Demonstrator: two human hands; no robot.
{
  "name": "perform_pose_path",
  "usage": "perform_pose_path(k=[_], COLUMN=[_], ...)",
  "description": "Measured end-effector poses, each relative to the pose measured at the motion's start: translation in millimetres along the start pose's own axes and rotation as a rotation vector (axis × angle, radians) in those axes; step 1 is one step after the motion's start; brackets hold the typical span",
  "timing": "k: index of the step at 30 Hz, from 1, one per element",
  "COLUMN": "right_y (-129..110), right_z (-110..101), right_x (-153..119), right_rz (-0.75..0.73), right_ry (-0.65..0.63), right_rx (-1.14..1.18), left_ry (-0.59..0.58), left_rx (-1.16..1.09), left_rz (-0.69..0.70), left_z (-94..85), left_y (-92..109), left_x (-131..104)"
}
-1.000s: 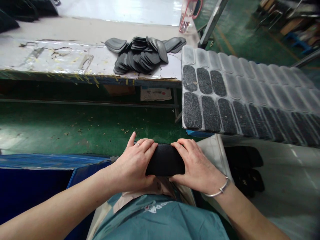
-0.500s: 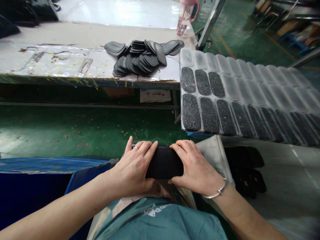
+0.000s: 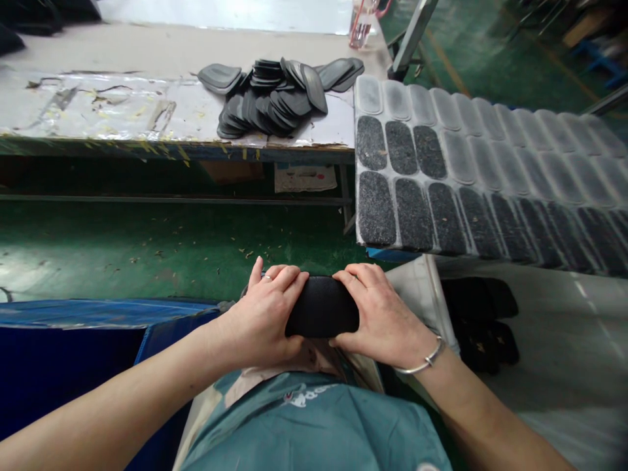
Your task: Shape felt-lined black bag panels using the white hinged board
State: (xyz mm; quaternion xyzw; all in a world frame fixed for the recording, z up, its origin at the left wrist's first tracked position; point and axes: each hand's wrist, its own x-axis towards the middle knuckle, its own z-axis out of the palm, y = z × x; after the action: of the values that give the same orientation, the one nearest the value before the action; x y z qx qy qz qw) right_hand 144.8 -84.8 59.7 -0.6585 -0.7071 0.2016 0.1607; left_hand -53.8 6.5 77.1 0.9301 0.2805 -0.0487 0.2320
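Both hands grip a black piece [image 3: 322, 307] with a smooth top and rounded ends, low in front of my apron. My left hand [image 3: 267, 311] closes around its left end, fingers over the far edge and thumb at the near edge. At the opposite end my right hand [image 3: 377, 314] has the same hold, a silver bangle on its wrist. What lies under the piece is mostly hidden by the hands. A teal apron [image 3: 314, 425] with white lettering covers my lap just below.
A pile of dark curved pads [image 3: 275, 98] lies on the worktable [image 3: 118, 104] ahead. To the right, a board [image 3: 400, 183] carries rows of rounded dark and greyish patches. A blue bin [image 3: 69, 366] stands at left. More black pieces [image 3: 481, 320] lie at right; a pink-handled bottle [image 3: 360, 29] stands behind.
The view has tipped slightly downward, so the table and board appear higher. Both hands keep their hold on the black piece, which looks almost unchanged in position.
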Motion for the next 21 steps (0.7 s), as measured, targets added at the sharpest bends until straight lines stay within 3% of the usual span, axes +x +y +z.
perform_pose_path(k=[14,21], right_y=[-0.1,26.6], right_z=[3.0,-23.5], right_x=[-1.9,-25.9], right_rz=[0.009,0.053], right_ry=[0.005,-0.042], right_rx=[-0.024,0.069], left_ry=[-0.018,0.043], left_rx=[0.004,0.051], left_rz=[0.001,0.029], left_z=[-2.5,5.5], left_y=[0.8,-4.4], left_x=[0.9,-1.6])
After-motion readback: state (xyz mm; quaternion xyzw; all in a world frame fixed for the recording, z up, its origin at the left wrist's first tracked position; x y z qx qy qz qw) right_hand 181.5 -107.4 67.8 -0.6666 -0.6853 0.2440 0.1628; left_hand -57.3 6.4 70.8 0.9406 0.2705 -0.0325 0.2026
